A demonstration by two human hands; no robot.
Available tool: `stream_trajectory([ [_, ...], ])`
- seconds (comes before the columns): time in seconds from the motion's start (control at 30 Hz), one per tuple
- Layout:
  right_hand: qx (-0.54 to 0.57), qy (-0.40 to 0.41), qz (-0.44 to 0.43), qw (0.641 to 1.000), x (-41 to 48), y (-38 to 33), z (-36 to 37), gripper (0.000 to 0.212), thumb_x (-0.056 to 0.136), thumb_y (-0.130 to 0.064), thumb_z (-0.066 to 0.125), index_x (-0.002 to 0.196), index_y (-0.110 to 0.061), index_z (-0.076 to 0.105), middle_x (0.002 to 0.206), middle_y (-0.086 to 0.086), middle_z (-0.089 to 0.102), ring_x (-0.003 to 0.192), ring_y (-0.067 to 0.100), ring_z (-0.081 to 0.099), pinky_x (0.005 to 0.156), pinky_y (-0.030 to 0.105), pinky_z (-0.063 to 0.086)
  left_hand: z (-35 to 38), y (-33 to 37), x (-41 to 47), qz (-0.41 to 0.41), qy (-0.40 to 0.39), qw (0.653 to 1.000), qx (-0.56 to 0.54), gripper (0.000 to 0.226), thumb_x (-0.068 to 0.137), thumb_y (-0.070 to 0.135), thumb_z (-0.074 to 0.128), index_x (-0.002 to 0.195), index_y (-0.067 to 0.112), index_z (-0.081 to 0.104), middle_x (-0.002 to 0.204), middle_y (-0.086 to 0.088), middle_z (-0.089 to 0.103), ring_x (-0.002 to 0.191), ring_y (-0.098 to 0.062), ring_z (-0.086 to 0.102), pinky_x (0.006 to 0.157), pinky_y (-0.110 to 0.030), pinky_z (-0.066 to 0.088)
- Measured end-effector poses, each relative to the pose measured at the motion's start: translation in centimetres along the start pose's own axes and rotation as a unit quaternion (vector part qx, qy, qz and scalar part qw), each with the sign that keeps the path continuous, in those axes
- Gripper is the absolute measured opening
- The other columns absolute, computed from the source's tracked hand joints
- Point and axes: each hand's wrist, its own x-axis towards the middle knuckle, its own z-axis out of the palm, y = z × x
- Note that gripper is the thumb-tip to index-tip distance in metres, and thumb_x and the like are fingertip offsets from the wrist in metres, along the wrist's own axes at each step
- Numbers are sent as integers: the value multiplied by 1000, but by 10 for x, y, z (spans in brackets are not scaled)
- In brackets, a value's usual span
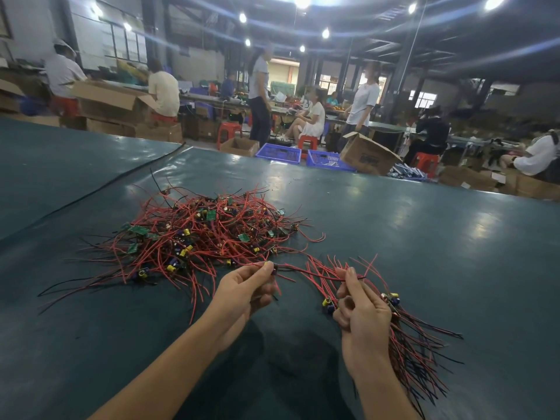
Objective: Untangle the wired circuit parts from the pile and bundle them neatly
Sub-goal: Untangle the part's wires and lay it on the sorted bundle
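Right hand (362, 307) grips bundle (415, 344) & pinches one wire (315, 275); left hand (245, 291) pinches its part (274, 269). Risk: pulling snags pile (206, 234), drags other parts along.

Hall dim overall, lit by round ceiling lamps (302, 0) that flare into long pale streaks curving across the roof, plus a bright doorway (283, 71) at the far end. Green table (394, 225) carries soft glare patches from the lamps, and a broad diffuse shadow (288, 353) lies on it at the near edge. Wire pile (206, 231) sharp; far workers (363, 104) soft and smeared; straight lines bow toward the edges of the view.
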Motion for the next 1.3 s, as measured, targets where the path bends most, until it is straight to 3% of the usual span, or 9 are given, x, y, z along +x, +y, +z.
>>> stream_trajectory([
  [0.17,45,-62,20,997,-7,-2,2,65,82,-63,45,80,-5,75,54,1,51,39,8,29,38,18,22,-1,5,0,-40,-20,996,-81,33,74,31,67,98,9,69,91,-6,74,68,-13,71,52,-21,55],
  [0.33,1,-78,42,996,-10,7,5,76,81,-71,34,79,-8,77,55,1,51,42,8,31,39,17,24,-3,7,1,-72,-26,985,-157,40,75,33,67,103,7,75,73,1,65,54,-9,59,49,-22,52],
  [0.53,-156,-118,24,980,-20,17,16,53,76,-60,58,78,-11,79,52,-1,49,41,8,34,39,18,25,2,2,-2,-62,-101,992,-39,58,64,37,76,117,17,66,63,-1,56,49,-11,54,50,-24,51],
  [0.67,-168,-140,13,976,-27,26,23,56,78,-55,66,73,0,71,65,29,57,59,27,51,58,35,45,4,-1,-4,-51,-145,986,69,60,65,34,81,121,21,63,83,-11,66,57,-15,57,55,-25,52],
  [0.73,-167,-117,12,979,-27,26,24,38,77,-48,66,74,-12,78,66,20,66,63,26,57,64,36,50,2,-3,-5,-59,-162,981,87,55,70,32,84,121,23,64,84,-10,65,58,-15,57,56,-25,52],
  [0.93,-95,-40,59,993,-28,21,26,32,73,-40,70,76,-9,78,74,16,65,71,29,56,72,40,47,5,-10,-6,-107,-134,985,-7,24,87,23,63,109,20,71,66,-5,64,52,-12,58,53,-23,50],
  [1.0,-56,-27,80,995,-28,19,27,23,79,-34,69,76,-14,80,74,10,72,68,27,64,69,36,53,5,-18,-8,-64,-133,987,65,17,88,17,63,104,13,64,65,-4,63,52,-11,56,52,-21,47],
  [1.13,-46,-48,83,994,-30,16,26,23,81,-33,66,76,-16,81,67,11,69,61,24,62,63,35,52,7,-24,-16,34,-180,967,177,31,80,38,76,81,13,58,66,-3,61,59,-15,58,59,-23,49],
  [1.3,-119,-98,34,987,-40,17,34,22,85,-29,65,68,-27,80,77,7,76,67,12,69,65,28,58,15,-22,-18,105,-126,972,170,43,84,58,60,62,22,67,57,1,58,52,-10,54,56,-22,46],
])
